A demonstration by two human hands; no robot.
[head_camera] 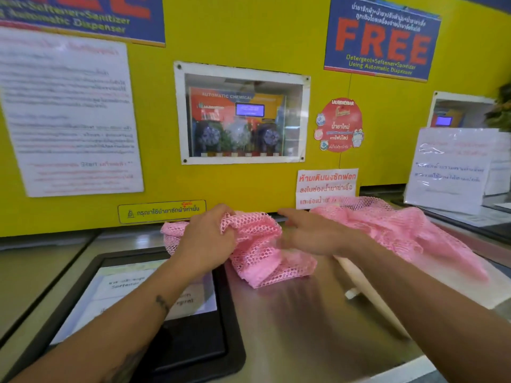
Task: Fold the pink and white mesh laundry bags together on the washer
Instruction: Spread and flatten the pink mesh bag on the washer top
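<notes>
A pink mesh laundry bag (260,252) lies bunched on the steel washer top (293,327), close to the yellow back wall. My left hand (206,239) grips a fold of its left part. More pink mesh (398,230) spreads loosely to the right behind my right forearm. My right hand (309,233) hovers over the middle with fingers stretched forward, blurred, holding nothing that I can see. A white piece (356,275), perhaps the white bag, shows under my right forearm, mostly hidden.
A black-framed dispenser lid (190,346) with paper labels takes up the washer's left half. The yellow wall (243,186) with a dispenser window (240,114) stands directly behind. A laminated notice (448,170) leans at the right on the neighbouring machine.
</notes>
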